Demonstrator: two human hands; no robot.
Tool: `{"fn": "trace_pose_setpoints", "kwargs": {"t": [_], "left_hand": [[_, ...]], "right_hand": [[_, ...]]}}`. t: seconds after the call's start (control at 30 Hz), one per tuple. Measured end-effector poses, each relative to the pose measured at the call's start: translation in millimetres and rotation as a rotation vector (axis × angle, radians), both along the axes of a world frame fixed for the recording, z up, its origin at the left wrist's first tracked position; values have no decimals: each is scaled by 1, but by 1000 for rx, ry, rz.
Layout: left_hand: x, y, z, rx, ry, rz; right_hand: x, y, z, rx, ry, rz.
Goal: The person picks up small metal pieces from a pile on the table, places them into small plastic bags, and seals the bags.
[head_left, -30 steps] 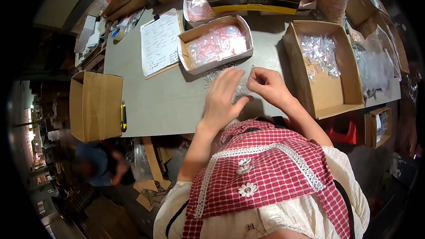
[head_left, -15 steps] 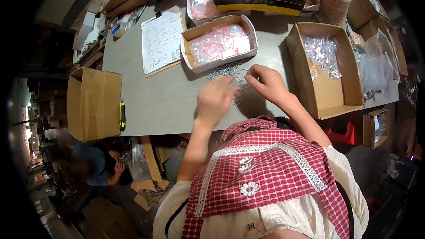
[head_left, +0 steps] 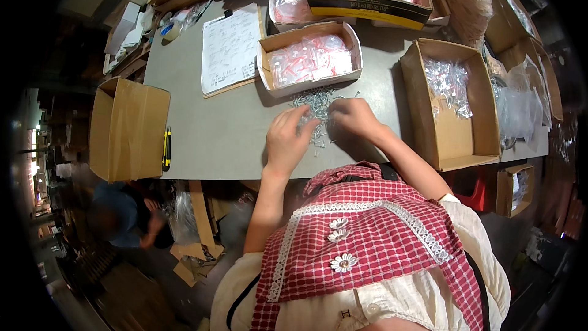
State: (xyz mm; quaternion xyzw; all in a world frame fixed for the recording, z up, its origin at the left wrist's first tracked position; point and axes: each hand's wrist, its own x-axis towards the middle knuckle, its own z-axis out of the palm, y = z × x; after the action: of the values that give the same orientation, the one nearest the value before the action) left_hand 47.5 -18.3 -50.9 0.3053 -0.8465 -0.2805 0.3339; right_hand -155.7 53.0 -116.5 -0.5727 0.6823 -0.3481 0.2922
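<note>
A loose heap of small silver screws [head_left: 318, 105] lies on the grey table in front of a white-sided cardboard box [head_left: 283, 91] filled with small clear bags that have red strips. My left hand [head_left: 285, 142] is at the left edge of the heap, its fingers curved and the thumb held apart; screws show in the gap. On the heap's right side my right hand [head_left: 356, 117] reaches down with its fingers bent together at the screws. Whatever its fingertips pinch is hidden.
To the right stands an open carton [head_left: 456, 141] with filled clear bags. A clipboard with a written sheet [head_left: 231, 46] lies left of the bag box. Further left are a brown carton [head_left: 138, 129] and a yellow-black cutter [head_left: 166, 148]. Another person [head_left: 125, 214] is at lower left.
My left hand has moved slightly down and left, and its fingers have curled. My right hand has dropped lower and left onto the screws. The view has shifted slightly.
</note>
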Motion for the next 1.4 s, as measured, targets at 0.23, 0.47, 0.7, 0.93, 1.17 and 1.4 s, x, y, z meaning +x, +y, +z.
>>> {"fn": "trace_pose_setpoints", "kwargs": {"t": [0.23,0.47,0.7,0.93,1.17,1.4], "left_hand": [[-3,7,-7,-17,-42,-8],[-17,13,-4,104,-37,-141],[-23,15,-3,68,-2,-186],[-24,20,-4,78,53,-156],[-24,21,-1,151,35,-151],[-28,20,1,166,62,-193]], "right_hand": [[-17,15,40,221,-1061,-143],[-9,24,85,122,-985,-29],[10,28,105,-125,-344,29],[15,34,119,-238,70,116],[14,36,125,-195,22,144],[12,37,121,-319,45,108]]}}
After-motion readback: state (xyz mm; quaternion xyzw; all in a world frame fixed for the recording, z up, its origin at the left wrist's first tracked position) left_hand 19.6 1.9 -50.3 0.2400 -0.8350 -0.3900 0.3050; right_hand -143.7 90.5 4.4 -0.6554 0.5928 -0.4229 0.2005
